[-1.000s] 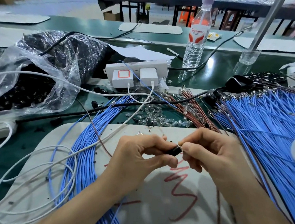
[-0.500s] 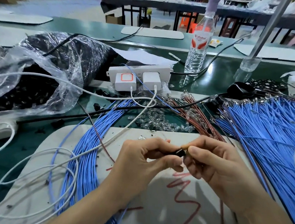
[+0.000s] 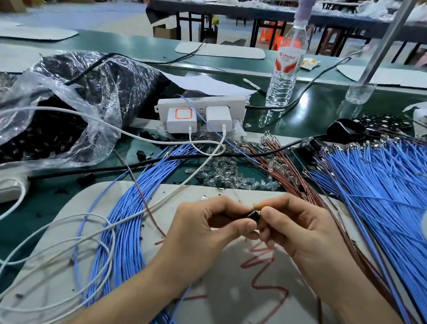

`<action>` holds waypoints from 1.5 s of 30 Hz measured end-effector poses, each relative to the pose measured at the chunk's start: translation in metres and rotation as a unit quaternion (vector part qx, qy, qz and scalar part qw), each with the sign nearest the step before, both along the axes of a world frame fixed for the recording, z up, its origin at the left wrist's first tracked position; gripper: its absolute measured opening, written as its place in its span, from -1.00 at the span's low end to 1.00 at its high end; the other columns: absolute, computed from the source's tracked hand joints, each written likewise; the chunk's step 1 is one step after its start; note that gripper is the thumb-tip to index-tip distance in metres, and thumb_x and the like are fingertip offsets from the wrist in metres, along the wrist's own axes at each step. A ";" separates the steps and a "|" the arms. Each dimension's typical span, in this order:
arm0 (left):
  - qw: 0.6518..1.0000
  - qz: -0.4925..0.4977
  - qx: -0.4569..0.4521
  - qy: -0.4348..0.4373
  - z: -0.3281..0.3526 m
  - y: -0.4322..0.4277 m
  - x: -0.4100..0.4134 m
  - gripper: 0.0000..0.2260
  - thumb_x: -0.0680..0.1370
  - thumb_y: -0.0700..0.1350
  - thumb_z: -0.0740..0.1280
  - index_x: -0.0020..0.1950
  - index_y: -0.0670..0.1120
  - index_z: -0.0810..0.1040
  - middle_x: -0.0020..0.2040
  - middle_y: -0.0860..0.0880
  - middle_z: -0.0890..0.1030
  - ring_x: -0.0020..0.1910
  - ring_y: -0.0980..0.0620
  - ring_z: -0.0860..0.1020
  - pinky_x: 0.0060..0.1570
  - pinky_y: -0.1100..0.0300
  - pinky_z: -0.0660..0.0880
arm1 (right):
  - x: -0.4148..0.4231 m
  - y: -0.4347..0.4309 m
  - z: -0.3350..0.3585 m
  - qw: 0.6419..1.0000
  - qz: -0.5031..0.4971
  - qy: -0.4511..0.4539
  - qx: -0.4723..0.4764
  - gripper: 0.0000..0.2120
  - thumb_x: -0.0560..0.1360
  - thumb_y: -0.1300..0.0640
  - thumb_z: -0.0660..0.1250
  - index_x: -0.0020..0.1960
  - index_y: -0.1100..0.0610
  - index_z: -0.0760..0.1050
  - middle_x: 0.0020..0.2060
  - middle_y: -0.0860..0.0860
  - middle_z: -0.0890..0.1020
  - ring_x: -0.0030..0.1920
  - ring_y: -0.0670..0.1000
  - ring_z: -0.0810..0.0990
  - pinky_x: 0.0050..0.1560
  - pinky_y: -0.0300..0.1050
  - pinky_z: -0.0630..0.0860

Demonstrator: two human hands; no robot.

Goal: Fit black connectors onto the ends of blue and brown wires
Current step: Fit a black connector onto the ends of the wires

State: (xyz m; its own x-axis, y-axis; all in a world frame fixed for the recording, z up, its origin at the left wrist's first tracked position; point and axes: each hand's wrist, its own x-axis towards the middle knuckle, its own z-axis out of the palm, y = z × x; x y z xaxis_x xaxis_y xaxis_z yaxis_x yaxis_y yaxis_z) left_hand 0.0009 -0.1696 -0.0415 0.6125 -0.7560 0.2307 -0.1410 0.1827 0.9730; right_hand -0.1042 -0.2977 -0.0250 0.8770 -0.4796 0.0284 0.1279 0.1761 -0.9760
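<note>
Both hands pinch one black connector (image 3: pixel 253 214)
The left hand (image 3: pixel 207 229) steadies it; the right hand (image 3: pixel 304 230) pinches at its mouth, wire end hidden. A straight, square push should seat it.

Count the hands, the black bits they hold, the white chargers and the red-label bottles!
hands: 2, left hand and right hand
connector, pinched between them: 1
chargers: 2
bottle: 1
Total: 6

The left hand (image 3: pixel 202 227) and right hand (image 3: pixel 296 229) pinched one black connector (image 3: pixel 253 214) between them above a grey mat (image 3: pixel 221 313). Blue wires (image 3: pixel 384 190) lay fanned on the desk (image 3: pixel 310 118) to the right.
</note>
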 end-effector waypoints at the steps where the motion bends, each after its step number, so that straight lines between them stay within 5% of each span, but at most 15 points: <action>1: 1.000 0.004 0.003 -0.007 0.001 0.000 0.000 -0.84 0.36 -0.09 0.47 -0.09 -0.08 0.66 -0.19 -0.06 0.71 -0.19 -0.05 0.70 -0.06 0.12 0.62 | 0.000 0.000 0.000 1.000 -0.004 -0.001 -0.011 -0.86 0.28 0.16 0.39 -0.21 0.22 0.63 -0.40 0.16 0.60 -0.41 0.01 0.55 -0.40 -0.24 0.51; 7: 0.995 0.000 0.069 -0.067 0.003 0.000 0.001 -0.80 0.43 -0.05 0.41 -0.04 -0.12 0.66 -0.27 0.00 0.68 -0.32 0.08 0.65 -0.22 0.27 0.55 | -0.002 0.001 0.004 0.995 -0.013 -0.015 -0.099 -0.92 0.37 0.25 0.39 -0.16 0.24 0.58 -0.40 0.11 0.61 -0.41 0.00 0.55 -0.39 -0.24 0.49; 11: 0.994 -0.004 0.068 -0.091 0.003 0.000 0.000 -0.91 0.48 -0.09 0.39 -0.05 -0.06 0.62 -0.31 -0.02 0.65 -0.37 0.08 0.61 -0.24 0.27 0.54 | -0.005 -0.005 0.005 0.995 -0.060 -0.037 -0.072 -0.88 0.41 0.33 0.37 -0.22 0.14 0.60 -0.42 0.11 0.57 -0.43 0.01 0.50 -0.42 -0.25 0.44; 18: 0.991 0.001 0.021 -0.136 0.005 0.001 0.003 -0.86 0.54 -0.21 0.33 0.07 -0.04 0.55 -0.05 0.07 0.67 -0.01 0.12 0.64 0.05 0.24 0.54 | -0.007 -0.002 0.010 0.998 -0.012 -0.059 -0.005 -0.84 0.26 0.25 0.53 -0.17 0.13 0.63 -0.38 0.17 0.61 -0.43 0.03 0.55 -0.39 -0.24 0.50; 24: 0.990 -0.003 0.020 -0.142 0.003 0.000 0.004 -0.79 0.52 -0.27 0.29 0.11 -0.07 0.54 0.00 0.03 0.67 0.09 0.06 0.62 0.14 0.15 0.52 | -0.005 0.005 0.011 0.998 -0.012 -0.060 -0.002 -0.89 0.31 0.13 0.42 -0.21 0.15 0.65 -0.41 0.19 0.62 -0.49 0.05 0.55 -0.47 -0.21 0.50; 28: 0.989 -0.001 0.018 -0.147 0.004 0.000 0.003 -0.82 0.50 -0.23 0.31 0.08 -0.06 0.54 -0.05 0.07 0.67 0.03 0.07 0.64 0.10 0.16 0.54 | -0.005 0.008 0.011 0.998 -0.018 -0.054 -0.023 -0.97 0.35 0.23 0.41 -0.23 0.19 0.61 -0.42 0.19 0.62 -0.48 0.04 0.56 -0.46 -0.21 0.51; 35: 0.981 -0.012 0.071 -0.179 0.003 0.002 0.007 -0.81 0.47 -0.25 0.43 0.03 -0.03 0.61 -0.19 0.11 0.68 -0.20 0.17 0.65 -0.06 0.33 0.52 | -0.007 0.003 0.005 0.960 -0.063 -0.008 -0.272 -0.80 0.45 0.37 0.38 -0.13 0.08 0.57 -0.37 0.01 0.67 -0.41 -0.03 0.64 -0.33 -0.26 0.58; 39: 0.986 -0.038 0.098 -0.131 0.006 0.004 0.008 -0.81 0.39 -0.04 0.42 -0.02 -0.02 0.65 -0.24 0.06 0.69 -0.33 0.11 0.65 -0.12 0.17 0.58 | -0.009 -0.004 0.004 0.957 -0.046 0.014 -0.285 -0.82 0.46 0.34 0.39 -0.10 0.06 0.57 -0.32 -0.01 0.68 -0.36 -0.03 0.67 -0.28 -0.23 0.60; 45: 0.987 -0.059 0.110 -0.096 0.007 0.004 0.011 -0.83 0.38 -0.08 0.43 -0.05 -0.07 0.65 -0.26 -0.03 0.69 -0.38 0.10 0.61 -0.18 0.26 0.56 | -0.009 -0.005 0.004 0.955 -0.027 0.033 -0.294 -0.83 0.46 0.34 0.39 -0.09 0.07 0.57 -0.29 -0.01 0.68 -0.34 -0.02 0.67 -0.25 -0.20 0.61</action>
State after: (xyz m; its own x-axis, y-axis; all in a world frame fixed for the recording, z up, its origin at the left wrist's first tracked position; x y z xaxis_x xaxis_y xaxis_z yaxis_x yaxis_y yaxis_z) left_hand 0.0121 -0.1656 -0.0349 0.4776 -0.8647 0.1557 -0.3172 -0.0044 0.9483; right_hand -0.1132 -0.3029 -0.0208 0.8611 -0.4420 0.2514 0.0560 -0.4090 -0.9108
